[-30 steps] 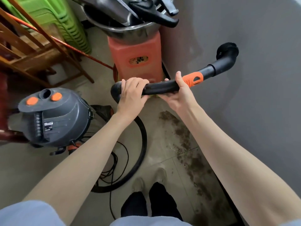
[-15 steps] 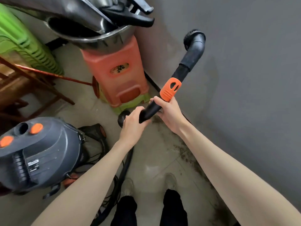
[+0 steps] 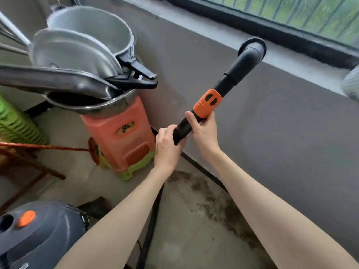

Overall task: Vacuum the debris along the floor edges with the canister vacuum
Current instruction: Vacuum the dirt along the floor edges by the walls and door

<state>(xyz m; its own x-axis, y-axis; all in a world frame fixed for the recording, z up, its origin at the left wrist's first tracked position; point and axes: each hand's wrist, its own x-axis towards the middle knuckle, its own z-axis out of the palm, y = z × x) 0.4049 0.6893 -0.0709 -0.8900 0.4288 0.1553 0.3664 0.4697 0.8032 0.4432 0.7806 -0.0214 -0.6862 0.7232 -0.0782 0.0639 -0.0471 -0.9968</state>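
Black vacuum wand (image 3: 231,82) held raised, angled up toward grey wall (image 3: 281,142), elbow nozzle (image 3: 252,50) near window ledge. Our left hand (image 3: 167,146) grips wand's lower end; our right hand (image 3: 204,131) grips just below orange collar (image 3: 207,103). Canister vacuum (image 3: 38,233) on floor, lower left. Debris (image 3: 209,199) along floor edge below our arms.

Black vacuum wand (image 3: 236,74) (orange collar (image 3: 207,103)) angles up toward the wall; dark debris (image 3: 211,199) lines the floor edge.
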